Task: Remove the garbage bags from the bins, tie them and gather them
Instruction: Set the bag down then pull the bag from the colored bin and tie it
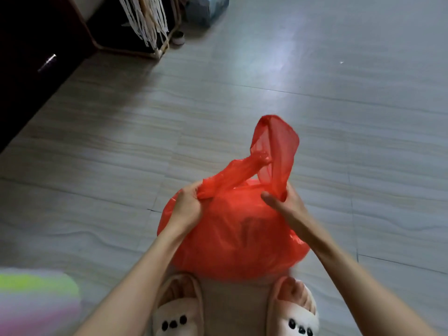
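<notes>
A full red garbage bag (pixel 232 238) sits on the grey floor just in front of my feet. My left hand (pixel 188 207) is shut on the bag's left handle, a twisted strip that runs up and to the right. My right hand (pixel 284 202) pinches the base of the right handle, which stands up as a wide loop (pixel 278 151). The tip of the left handle reaches into that loop. Dark contents show faintly through the plastic. No bin is in view.
My two feet wear white slippers (pixel 178 314) just behind the bag. A dark cabinet (pixel 31 59) stands at the far left, a fringed cloth on a frame (pixel 148 18) at the back. A pastel blurred object (pixel 34 304) lies at the lower left.
</notes>
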`<state>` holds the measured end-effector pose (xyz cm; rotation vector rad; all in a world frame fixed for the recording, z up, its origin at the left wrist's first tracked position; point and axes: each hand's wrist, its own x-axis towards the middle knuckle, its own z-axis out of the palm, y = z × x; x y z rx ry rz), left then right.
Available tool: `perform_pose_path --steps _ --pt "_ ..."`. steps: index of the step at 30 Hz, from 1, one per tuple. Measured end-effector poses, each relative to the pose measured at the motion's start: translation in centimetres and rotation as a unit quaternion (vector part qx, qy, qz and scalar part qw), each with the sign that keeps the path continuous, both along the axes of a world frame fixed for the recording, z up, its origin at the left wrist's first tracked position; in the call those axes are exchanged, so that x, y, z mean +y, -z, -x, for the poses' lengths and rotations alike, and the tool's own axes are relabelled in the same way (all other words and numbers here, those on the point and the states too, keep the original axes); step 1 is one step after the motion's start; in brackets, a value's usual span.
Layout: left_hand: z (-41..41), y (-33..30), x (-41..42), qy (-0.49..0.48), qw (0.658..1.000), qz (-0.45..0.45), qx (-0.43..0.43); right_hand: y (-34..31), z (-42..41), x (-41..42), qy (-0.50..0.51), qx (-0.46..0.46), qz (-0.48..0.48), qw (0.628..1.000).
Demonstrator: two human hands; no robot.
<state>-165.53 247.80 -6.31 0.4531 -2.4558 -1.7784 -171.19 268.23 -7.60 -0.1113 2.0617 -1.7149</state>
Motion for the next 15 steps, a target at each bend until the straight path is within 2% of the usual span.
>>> perform_pose_path --steps 3,7,10,13,15 --pt "-0.1 0.1 0.1 -0.039 0.998 -0.04 -0.005 0.3 -0.7 0.1 -0.026 0.043 -0.066 0.997" --pt "-0.1 -0.3 0.6 -0.073 0.997 -0.025 0.024 0.2 -1.1 -1.2 0.059 0.079 -0.063 0.993" --pt "-0.3 -1.3 1.1 -0.055 0.997 -0.011 0.06 -0.1 -0.9 -2.2 0.121 0.022 0.008 0.992" --pt "0.0 -1.8 2.1 -0.063 0.993 -0.084 0.05 -0.5 -0.2 -2.6 0.179 -0.099 0.11 0.973" --pt "0.6 -2.1 2.3 -0.077 0.989 -0.123 0.034 -1.1 0.1 -3.1 0.186 -0.115 0.125 0.968"
